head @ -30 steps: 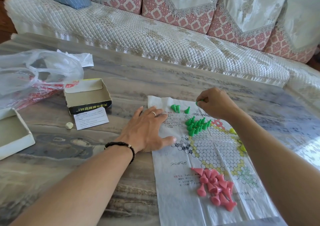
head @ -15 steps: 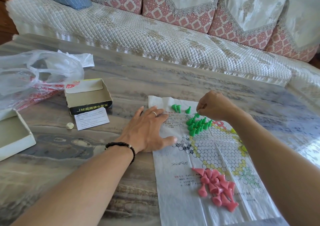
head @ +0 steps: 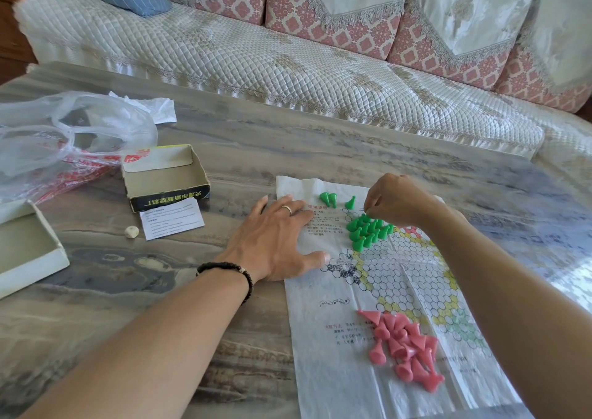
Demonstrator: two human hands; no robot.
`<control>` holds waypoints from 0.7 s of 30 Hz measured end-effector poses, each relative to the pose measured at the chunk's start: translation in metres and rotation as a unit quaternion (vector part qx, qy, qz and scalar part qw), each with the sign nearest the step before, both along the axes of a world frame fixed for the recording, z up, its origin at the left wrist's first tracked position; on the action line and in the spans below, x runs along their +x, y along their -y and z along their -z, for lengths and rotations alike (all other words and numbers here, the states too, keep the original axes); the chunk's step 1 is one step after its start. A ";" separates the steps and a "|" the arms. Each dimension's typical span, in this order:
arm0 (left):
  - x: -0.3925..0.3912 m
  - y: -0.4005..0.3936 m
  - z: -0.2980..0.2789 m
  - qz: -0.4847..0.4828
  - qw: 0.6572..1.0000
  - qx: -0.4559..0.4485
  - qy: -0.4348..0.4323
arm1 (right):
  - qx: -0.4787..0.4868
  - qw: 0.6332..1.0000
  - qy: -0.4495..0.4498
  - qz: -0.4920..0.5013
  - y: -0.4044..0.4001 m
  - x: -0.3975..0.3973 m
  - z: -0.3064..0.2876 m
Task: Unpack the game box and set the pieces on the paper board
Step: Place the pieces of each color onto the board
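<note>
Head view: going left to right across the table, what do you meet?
White box lid → small white die → open game box → left hand → green pieces → right hand.

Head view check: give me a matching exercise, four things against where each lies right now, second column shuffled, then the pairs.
Things:
1. pink pieces
2. green pieces
3. white die
4. left hand

Places:
A. on the table beside the paper slip
B. heaped on the paper board's near end
C. flat on the board's left edge
D. clustered under the right hand

Pairs: 1-B, 2-D, 3-A, 4-C
</note>
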State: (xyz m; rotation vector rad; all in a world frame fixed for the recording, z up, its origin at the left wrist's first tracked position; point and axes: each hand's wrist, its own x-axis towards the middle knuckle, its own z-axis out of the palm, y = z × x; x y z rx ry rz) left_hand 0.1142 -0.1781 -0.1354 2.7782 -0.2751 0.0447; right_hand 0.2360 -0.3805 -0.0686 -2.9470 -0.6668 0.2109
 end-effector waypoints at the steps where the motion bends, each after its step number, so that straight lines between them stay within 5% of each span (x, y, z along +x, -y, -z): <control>1: 0.000 0.000 -0.001 0.000 1.000 0.000 0.000 | -0.001 1.000 -0.001 -0.001 0.000 0.000 0.000; 13: 0.001 0.000 0.000 0.000 1.000 0.001 -0.004 | 0.077 0.995 0.058 -0.005 -0.015 0.004 0.002; 21: 0.001 0.000 0.000 0.000 1.000 0.001 -0.001 | 0.047 0.998 0.046 0.007 -0.021 0.010 0.010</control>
